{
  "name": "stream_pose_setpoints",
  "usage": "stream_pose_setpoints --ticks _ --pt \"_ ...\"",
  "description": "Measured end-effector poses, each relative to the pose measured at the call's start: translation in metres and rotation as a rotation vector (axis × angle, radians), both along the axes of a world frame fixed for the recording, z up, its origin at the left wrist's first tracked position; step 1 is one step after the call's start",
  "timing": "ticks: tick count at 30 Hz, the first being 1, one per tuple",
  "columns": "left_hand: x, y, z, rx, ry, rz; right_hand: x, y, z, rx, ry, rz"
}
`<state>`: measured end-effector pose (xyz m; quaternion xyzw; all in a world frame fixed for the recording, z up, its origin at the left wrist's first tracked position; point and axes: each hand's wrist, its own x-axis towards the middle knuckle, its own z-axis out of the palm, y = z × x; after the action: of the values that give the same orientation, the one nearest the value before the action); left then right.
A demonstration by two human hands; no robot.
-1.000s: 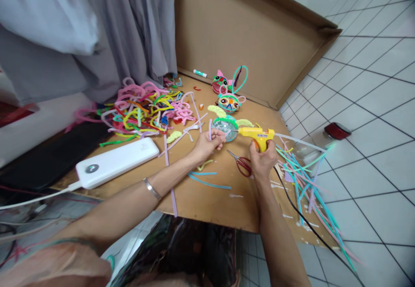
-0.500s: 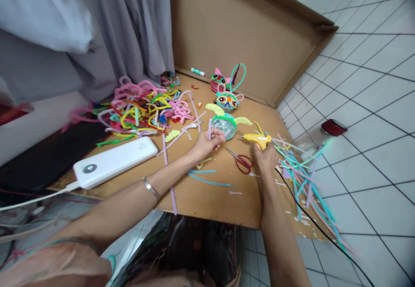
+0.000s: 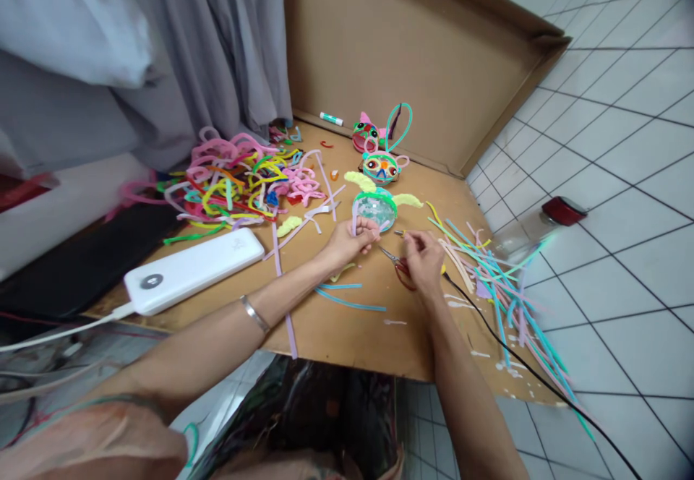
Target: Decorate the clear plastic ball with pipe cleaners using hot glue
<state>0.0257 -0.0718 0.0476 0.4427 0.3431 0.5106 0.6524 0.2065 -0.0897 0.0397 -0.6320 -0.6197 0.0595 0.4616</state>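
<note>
I have the left hand [image 3: 350,240] pinching a purple strip [image 3: 355,218]; at its 1 o'clock, the clear disc [image 3: 377,212] has green edging [image 3: 374,194] but no visible eyes, unlike the figure [image 3: 381,169] at 12. The right hand [image 3: 424,257] is bunched, hold unclear.

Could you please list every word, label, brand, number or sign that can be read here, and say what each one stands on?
None can be read with certainty.
White power bank: a faint mark near one end, too small to make out.
Its round dark display: something pale shows, too blurred to read.
Green-and-white tube: printing on its label, too small to read.
</note>
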Motion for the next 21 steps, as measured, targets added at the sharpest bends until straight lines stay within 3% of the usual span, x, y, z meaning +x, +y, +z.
stream_pose_setpoints --ticks 2,5,11,15,21 --pt "0.001 0.001 -0.003 0.023 -0.01 0.001 -0.018 -0.002 -0.002 -0.04 0.242 0.198" --pt "0.001 0.0 -0.005 0.043 -0.008 -0.004 -0.033 -0.004 -0.006 -0.117 0.487 0.304" --pt "0.002 -0.006 -0.006 0.047 0.082 -0.118 -0.034 -0.005 -0.01 -0.229 0.828 0.371" --pt "0.005 -0.009 -0.005 0.071 0.061 -0.211 -0.034 -0.007 -0.005 -0.216 0.929 0.407" --pt "0.002 -0.006 -0.003 0.052 0.057 -0.054 -0.031 -0.006 -0.002 -0.152 0.983 0.294"
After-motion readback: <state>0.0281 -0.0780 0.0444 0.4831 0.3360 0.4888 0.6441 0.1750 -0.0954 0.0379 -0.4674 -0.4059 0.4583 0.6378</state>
